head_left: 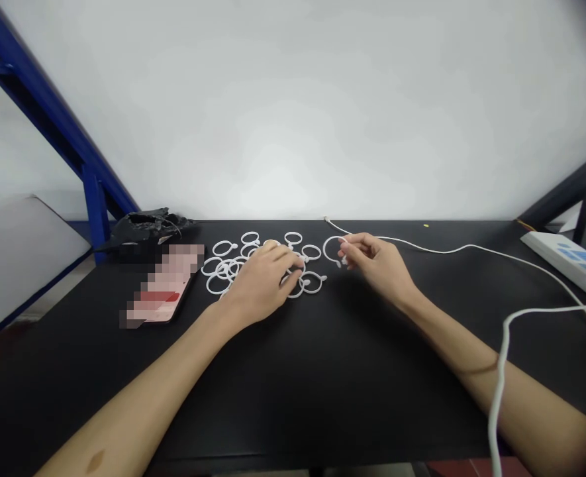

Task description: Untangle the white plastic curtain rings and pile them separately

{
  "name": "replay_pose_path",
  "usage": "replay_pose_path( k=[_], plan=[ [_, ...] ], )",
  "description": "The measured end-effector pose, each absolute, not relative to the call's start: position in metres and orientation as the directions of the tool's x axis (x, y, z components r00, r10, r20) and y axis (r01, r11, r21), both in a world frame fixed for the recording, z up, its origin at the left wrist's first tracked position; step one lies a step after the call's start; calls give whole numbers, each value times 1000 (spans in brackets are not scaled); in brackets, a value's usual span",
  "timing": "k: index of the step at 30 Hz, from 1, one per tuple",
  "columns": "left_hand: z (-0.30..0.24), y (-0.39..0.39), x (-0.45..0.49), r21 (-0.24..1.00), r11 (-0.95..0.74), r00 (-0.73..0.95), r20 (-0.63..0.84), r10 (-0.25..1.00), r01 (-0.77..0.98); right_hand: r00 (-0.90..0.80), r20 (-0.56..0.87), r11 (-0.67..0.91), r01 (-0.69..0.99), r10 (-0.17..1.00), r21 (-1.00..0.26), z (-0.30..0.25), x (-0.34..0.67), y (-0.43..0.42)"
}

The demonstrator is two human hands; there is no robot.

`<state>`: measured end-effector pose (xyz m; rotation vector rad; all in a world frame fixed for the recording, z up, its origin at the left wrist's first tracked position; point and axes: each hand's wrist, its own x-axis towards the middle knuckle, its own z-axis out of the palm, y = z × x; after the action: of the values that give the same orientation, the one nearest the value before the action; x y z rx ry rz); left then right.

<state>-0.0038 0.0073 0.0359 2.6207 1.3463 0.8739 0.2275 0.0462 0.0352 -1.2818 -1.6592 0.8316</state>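
Several thin white plastic rings, like shower curtain rings with small knobs, lie in a loose, overlapping pile [218, 285] on the black table [293, 384]. My left hand [263, 281] hovers over or rests on the right part of this pile, its thumb and fingers apart, and hides some rings. Whether its fingertips touch a ring I cannot tell. To the right, my right hand [372, 262] pinches one white ring [326, 244] between thumb and fingers. That ring is unclasped, with a gap at its lower right side.
Left of the rings lies a phone [166, 295] with its screen blurred. Behind it is crumpled black plastic [146, 228]. A white cable [441, 252] runs along the back and loops over my right forearm. A white box-like device [571, 258] stands at right, before a pale wall.
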Motion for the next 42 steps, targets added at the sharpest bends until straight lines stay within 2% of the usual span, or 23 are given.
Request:
replay_pose_path(
  k=[2, 4, 8, 10, 12, 14, 16, 18, 21, 26, 31, 33, 37, 42],
  plan=[
    [35, 3, 0, 283, -649, 522, 412, 747, 706, -96, 253, 258, 604, 963, -754, 35, 239, 55],
    [34, -1, 4, 258, -671, 567, 378, 732, 695, -100, 306, 275, 744, 947, -609, 33, 252, 64],
    [33, -4, 9, 192, -670, 592, 339, 731, 717, -124, 358, 232, 933, 926, -276, 26, 271, 76],
    [33, -5, 10, 161, -663, 594, 326, 735, 732, -117, 389, 194, 967, 914, -165, 24, 273, 77],
    [32, -4, 10, 136, -661, 602, 312, 735, 738, -141, 438, 229, 961, 888, -157, 26, 268, 72],
    [30, -4, 10, 122, -667, 611, 305, 730, 735, -239, 457, 371, 902, 857, -223, 29, 256, 62],
    [29, -3, 10, 120, -673, 616, 313, 723, 729, -424, 399, 557, 767, 813, -318, 32, 241, 49],
    [29, -2, 10, 115, -673, 613, 323, 721, 730, -594, 318, 674, 639, 739, -372, 34, 228, 36],
    [30, -2, 10, 96, -664, 611, 311, 728, 742, -702, 254, 740, 576, 666, -348, 34, 218, 25],
    [30, -1, 8, 80, -641, 591, 315, 743, 763, -690, 248, 732, 623, 681, -276, 36, 222, 29],
    [31, -1, 7, 103, -585, 510, 386, 769, 804, -561, 350, 654, 707, 751, -269, 43, 228, 29],
    [33, -2, 8, 130, -556, 460, 425, 779, 821, -572, 396, 685, 682, 719, -257, 44, 226, 26],
    [35, -3, 8, 151, -523, 388, 509, 768, 839, -680, 453, 804, 572, 576, -163, 46, 220, 20],
    [35, 0, 5, 119, -618, 467, 548, 694, 777, -743, 481, 871, 480, 466, -104, 49, 217, 15]
  ],
)
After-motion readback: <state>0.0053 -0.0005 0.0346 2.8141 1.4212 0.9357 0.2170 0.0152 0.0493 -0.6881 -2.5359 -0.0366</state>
